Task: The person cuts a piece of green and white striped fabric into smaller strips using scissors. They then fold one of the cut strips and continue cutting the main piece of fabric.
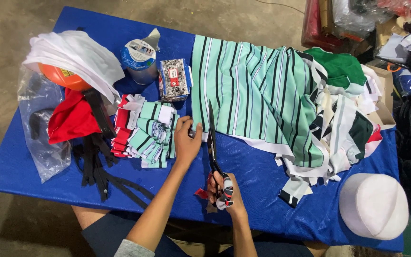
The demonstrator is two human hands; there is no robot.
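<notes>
A mint-green fabric with black and white stripes (253, 90) lies spread across the blue table (262, 209). My left hand (185, 138) presses down on the fabric's near left corner, fingers curled on its edge. My right hand (224, 190) grips the wrapped handles of long black scissors (211, 138), whose blades point away from me and run up into the fabric just right of my left hand. A stack of small cut pieces in green stripes, red and white (143, 131) sits immediately left of my left hand.
A heap of striped and green scraps (338, 114) lies at right, a white cap (373, 204) at the near right corner. At left are an orange helmet under white cloth (72, 62), red cloth (72, 119), black straps (96, 162), a plastic bag (39, 128), a tape roll (139, 59) and a printed packet (173, 78).
</notes>
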